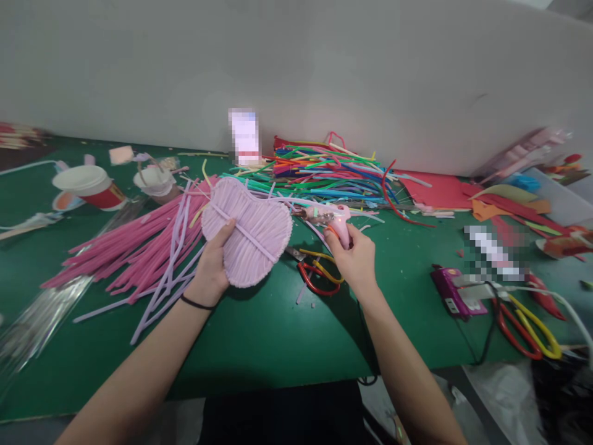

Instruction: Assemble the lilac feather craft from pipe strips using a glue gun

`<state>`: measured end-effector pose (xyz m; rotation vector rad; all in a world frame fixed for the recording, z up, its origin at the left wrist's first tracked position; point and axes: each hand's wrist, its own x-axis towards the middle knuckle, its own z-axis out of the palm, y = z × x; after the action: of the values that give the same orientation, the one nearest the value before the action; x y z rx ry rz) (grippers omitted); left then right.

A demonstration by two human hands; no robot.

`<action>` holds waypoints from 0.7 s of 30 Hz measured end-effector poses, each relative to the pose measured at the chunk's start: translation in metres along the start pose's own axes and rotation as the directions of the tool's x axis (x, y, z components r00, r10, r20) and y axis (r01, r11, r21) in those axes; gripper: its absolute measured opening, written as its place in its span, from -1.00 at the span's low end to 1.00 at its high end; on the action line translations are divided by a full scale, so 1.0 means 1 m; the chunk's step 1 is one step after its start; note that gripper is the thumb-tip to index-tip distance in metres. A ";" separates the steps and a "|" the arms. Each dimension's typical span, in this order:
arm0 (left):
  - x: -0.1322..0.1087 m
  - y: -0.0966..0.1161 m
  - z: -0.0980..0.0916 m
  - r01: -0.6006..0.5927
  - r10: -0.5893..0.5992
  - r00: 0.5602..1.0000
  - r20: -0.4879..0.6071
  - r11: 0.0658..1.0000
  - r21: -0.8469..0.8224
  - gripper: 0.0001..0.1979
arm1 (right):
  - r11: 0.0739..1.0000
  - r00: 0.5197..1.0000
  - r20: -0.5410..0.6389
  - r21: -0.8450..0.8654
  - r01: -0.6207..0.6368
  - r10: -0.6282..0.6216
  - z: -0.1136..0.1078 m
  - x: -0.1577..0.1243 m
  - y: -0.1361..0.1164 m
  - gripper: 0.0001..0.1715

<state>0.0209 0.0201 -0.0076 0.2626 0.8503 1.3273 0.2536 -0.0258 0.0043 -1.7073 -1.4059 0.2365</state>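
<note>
My left hand (215,262) grips a lilac heart-shaped piece (248,235) wrapped in fuzzy pipe cleaners, the thumb lying on its face. One pipe cleaner strip runs diagonally across that face, and another strand reaches from its upper edge toward the right. In my right hand (354,256) is a pink hot glue gun (341,224), fingers wrapped round its handle, its nozzle pointing left at the heart's right side, apart from it. Scissors with red and yellow handles (319,275) lie on the table below the glue gun.
Pink pipe cleaners (134,238) spread at left beside loose lilac ones (173,266). Multicoloured pipe cleaners (333,167) pile along the wall near a propped phone (244,136). A paper cup (90,185) stands at left. A purple power strip (456,293) and more scissors (528,327) lie right.
</note>
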 end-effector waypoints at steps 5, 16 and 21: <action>0.000 0.000 -0.001 0.045 -0.045 0.999 0.009 0.999 0.000 -0.63 | 1.000 1.000 -0.002 -0.005 -0.006 0.006 -0.001 0.000 0.000 -0.60; -0.002 -0.004 -0.002 0.068 -0.069 0.997 0.021 0.997 0.041 -0.65 | 1.000 1.000 -0.017 0.018 -0.024 0.024 -0.001 0.000 0.001 -0.57; -0.004 -0.004 -0.001 0.072 -0.073 0.997 0.012 0.996 0.054 -0.63 | 1.000 0.999 -0.032 0.012 -0.009 0.010 -0.001 0.000 0.002 -0.58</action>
<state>0.0236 0.0148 -0.0092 0.2801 0.8762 1.2350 0.2554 -0.0264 0.0032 -1.7014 -1.3706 0.2214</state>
